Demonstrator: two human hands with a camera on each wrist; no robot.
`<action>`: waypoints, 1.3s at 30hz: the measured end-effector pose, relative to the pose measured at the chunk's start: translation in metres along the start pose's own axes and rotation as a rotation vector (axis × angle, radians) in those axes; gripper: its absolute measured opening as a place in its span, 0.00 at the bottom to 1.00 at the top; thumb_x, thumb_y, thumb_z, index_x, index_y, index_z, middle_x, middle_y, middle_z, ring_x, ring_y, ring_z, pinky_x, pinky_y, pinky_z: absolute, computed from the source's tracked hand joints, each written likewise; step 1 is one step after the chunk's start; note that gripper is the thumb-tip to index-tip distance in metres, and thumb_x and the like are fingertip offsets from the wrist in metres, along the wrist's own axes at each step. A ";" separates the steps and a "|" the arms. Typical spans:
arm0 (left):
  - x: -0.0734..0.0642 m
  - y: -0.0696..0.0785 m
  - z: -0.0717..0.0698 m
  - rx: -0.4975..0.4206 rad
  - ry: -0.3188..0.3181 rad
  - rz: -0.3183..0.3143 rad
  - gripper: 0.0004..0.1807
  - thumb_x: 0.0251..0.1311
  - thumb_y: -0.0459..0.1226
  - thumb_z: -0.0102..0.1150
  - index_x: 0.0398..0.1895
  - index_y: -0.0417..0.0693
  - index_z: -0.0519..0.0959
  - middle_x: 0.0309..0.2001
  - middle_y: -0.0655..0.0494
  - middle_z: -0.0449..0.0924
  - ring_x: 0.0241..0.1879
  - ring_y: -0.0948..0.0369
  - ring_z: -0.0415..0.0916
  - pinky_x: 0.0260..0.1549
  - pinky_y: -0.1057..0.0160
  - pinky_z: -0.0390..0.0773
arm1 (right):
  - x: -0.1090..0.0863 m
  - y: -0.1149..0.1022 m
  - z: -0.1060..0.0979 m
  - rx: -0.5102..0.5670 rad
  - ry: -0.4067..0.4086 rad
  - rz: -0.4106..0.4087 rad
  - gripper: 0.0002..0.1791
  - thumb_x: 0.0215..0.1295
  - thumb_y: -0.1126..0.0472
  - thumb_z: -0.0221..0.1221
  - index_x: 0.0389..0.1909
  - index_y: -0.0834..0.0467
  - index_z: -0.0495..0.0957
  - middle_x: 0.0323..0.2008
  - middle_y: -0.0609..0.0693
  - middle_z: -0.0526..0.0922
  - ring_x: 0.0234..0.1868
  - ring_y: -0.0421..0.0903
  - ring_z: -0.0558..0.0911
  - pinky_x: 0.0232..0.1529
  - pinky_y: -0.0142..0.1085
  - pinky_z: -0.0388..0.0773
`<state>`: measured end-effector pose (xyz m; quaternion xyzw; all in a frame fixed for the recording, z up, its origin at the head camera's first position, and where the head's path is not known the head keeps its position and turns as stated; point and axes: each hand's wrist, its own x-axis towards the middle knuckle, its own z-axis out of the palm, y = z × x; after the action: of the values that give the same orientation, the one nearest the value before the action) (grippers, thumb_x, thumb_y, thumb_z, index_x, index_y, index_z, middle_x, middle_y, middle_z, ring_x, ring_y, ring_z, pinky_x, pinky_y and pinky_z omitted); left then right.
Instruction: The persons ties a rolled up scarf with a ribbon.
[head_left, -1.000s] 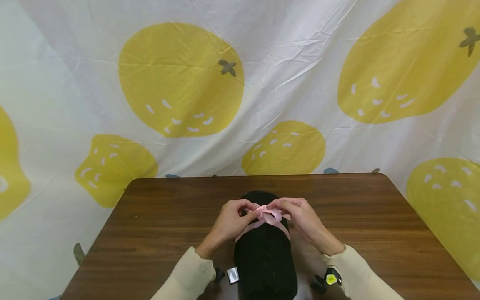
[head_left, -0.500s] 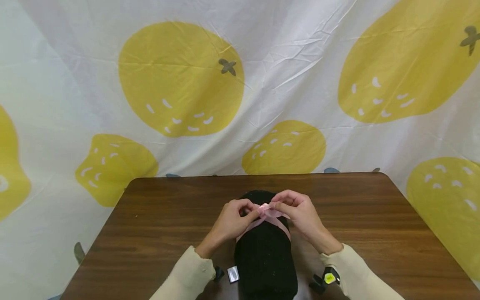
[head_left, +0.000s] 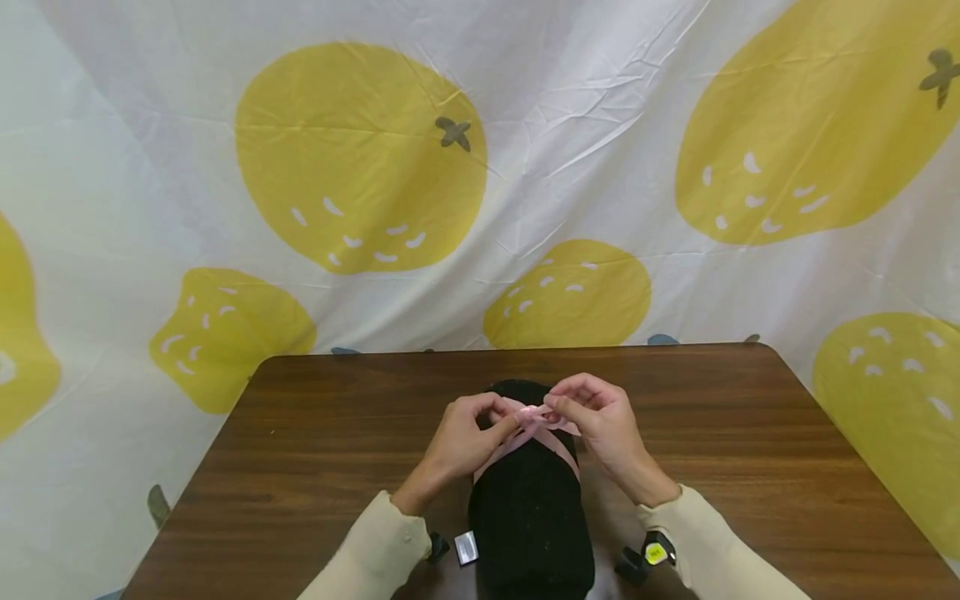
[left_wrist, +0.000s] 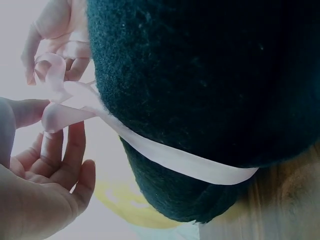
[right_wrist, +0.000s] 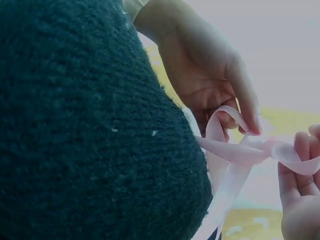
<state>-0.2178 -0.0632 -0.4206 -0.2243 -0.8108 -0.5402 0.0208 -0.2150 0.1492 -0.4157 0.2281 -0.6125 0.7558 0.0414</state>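
Note:
A pink satin ribbon runs round a black, fuzzy, rounded bolster-like form and gathers in a knot with loops near its far end. At the knot's left side, my left hand pinches a ribbon loop between thumb and index finger; the left wrist view shows this loop close up. My right hand pinches ribbon just right of the knot, thumb against curled fingers. Another loop passes by the right fingers in the right wrist view. The knot itself is partly hidden by both hands' fingertips.
The form lies on a brown wood-grain table. A small silvery rectangular tag sits against its left side. Behind the table hangs a white cloth printed with yellow fruit.
My right hand has risen slightly and shifted right, drawing ribbon with it. The loop drooping below the knot has flattened. My left hand stays almost still.

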 end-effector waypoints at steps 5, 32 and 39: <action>-0.001 0.000 0.000 -0.013 0.007 -0.024 0.09 0.63 0.45 0.66 0.34 0.51 0.85 0.27 0.55 0.83 0.30 0.63 0.77 0.30 0.66 0.76 | 0.001 -0.001 0.000 -0.047 0.052 -0.030 0.03 0.66 0.72 0.59 0.37 0.71 0.78 0.27 0.49 0.84 0.24 0.42 0.79 0.28 0.31 0.80; -0.003 -0.001 -0.004 -0.012 -0.020 0.002 0.09 0.63 0.44 0.65 0.30 0.49 0.83 0.24 0.52 0.81 0.26 0.56 0.75 0.24 0.68 0.72 | 0.010 -0.028 -0.019 -0.557 -0.209 0.212 0.10 0.70 0.58 0.60 0.42 0.59 0.84 0.33 0.58 0.84 0.30 0.48 0.80 0.30 0.37 0.82; -0.003 0.000 -0.005 -0.032 -0.042 0.006 0.09 0.62 0.44 0.66 0.30 0.48 0.83 0.23 0.51 0.80 0.25 0.59 0.73 0.24 0.69 0.70 | 0.012 -0.036 -0.018 -0.697 -0.265 0.327 0.16 0.70 0.49 0.59 0.37 0.57 0.85 0.20 0.48 0.78 0.21 0.43 0.76 0.22 0.39 0.79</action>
<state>-0.2159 -0.0684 -0.4191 -0.2385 -0.8015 -0.5484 0.0020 -0.2191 0.1722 -0.3809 0.1955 -0.8601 0.4636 -0.0841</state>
